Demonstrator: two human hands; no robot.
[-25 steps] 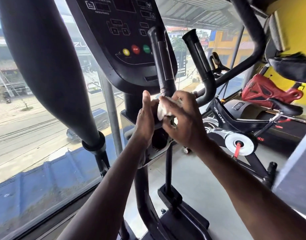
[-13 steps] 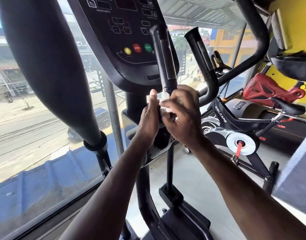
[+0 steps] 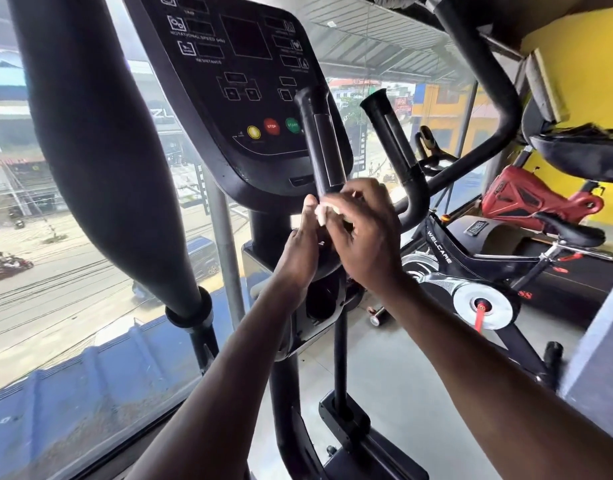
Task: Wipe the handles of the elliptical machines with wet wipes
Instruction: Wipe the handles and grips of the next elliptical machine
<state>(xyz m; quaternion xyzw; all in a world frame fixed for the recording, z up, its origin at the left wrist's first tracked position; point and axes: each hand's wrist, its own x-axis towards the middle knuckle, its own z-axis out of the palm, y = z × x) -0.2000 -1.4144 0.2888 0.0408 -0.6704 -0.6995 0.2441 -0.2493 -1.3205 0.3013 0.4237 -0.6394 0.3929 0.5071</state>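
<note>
- Our right hand [image 3: 362,237] curls its fingers over a crumpled white wet wipe [image 3: 323,213], its grip closed on the wipe at the base of the short upright handle [image 3: 320,143] of the elliptical machine.
- The wet wipe sits pressed against the lower end of that handle, just below the console [image 3: 235,98]; only a small white part of it shows between the two hands.
- Our left hand [image 3: 299,252] stands just beside the right, fingers fairly straight and pointing up, the thumb tip touching the wipe's edge; whether its grip takes hold of the wipe or the handle we cannot tell.
- A second short handle [image 3: 391,140] rises to the right of the first, apart from both hands and untouched.
- The long moving handle [image 3: 100,150], thick and black, fills the left of the view, well apart from our hands.
- The console shows a yellow button [image 3: 253,132], a red stop button [image 3: 271,126] and a green start button [image 3: 292,125] in a row, just left of the handle we are wiping.
- To the right stands a black exercise bike [image 3: 471,268] with a silver flywheel, and beyond it a red machine [image 3: 530,199] against a yellow wall [image 3: 575,53].
- Through the window [image 3: 38,271] on the left we see a street below, with a motorcycle [image 3: 10,265] on it.
</note>
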